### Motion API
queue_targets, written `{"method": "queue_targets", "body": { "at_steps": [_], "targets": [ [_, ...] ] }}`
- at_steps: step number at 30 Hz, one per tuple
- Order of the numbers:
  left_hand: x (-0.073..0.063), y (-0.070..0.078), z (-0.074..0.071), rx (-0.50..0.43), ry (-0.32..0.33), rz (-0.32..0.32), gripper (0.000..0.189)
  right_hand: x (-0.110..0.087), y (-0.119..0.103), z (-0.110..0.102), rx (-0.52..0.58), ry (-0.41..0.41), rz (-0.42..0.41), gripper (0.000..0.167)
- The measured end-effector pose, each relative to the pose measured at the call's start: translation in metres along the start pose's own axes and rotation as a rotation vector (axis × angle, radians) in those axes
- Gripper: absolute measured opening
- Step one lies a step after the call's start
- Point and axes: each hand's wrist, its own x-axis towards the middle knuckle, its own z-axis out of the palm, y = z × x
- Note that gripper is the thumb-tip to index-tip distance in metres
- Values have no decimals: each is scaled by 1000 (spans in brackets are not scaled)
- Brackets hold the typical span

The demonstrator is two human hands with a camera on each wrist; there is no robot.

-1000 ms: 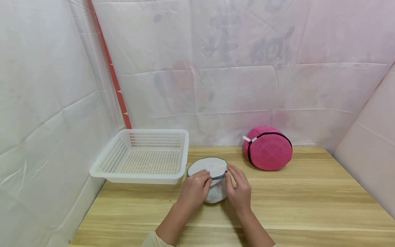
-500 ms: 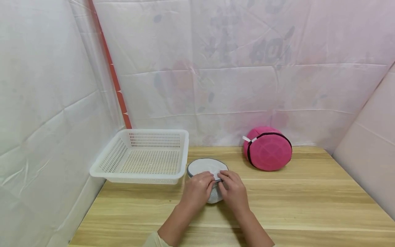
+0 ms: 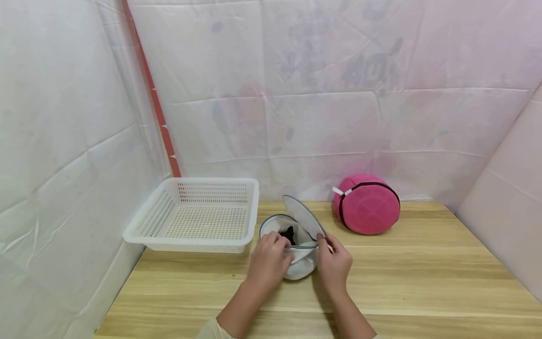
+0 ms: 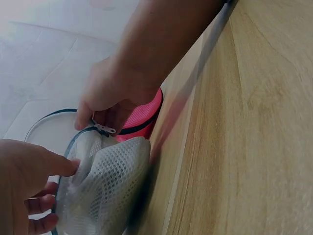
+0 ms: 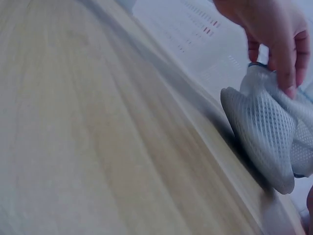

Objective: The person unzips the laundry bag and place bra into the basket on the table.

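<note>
A white mesh laundry bag (image 3: 302,267) with a grey-blue zip round its top stands on the table before me. Its round lid (image 3: 302,215) is raised on the right side, and a black item (image 3: 289,234) shows inside, partly hidden by fingers. My left hand (image 3: 267,262) grips the near rim, thumb outside on the mesh (image 4: 117,169). At the right end of the opening, my right hand (image 3: 336,266) pinches the zipped edge where lid and body meet. The zip pull (image 4: 105,129) lies right by its fingertips in the left wrist view.
A white perforated plastic basket (image 3: 250,216) stands at the back left, close to the bag. Towards the back right, a pink round zipped bag (image 3: 370,209) lies against the sheeted wall (image 3: 317,122). The wooden table (image 3: 423,282) extends to the right.
The lid, flat over the bag before, now stands up with the black item visible beneath. My right hand went left along the rim, then back right; my left hand stayed on the rim.
</note>
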Motion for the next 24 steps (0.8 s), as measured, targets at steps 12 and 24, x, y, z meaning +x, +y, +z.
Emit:
{"method": "queue_targets", "body": {
  "at_steps": [12, 24],
  "targets": [
    [-1, 5, 3, 13, -242, -44, 26, 7, 4, -3, 340, -122, 591, 55],
    [5, -13, 0, -119, -98, -10, 17, 4, 7, -3, -61, -285, 444, 39]
  ]
}}
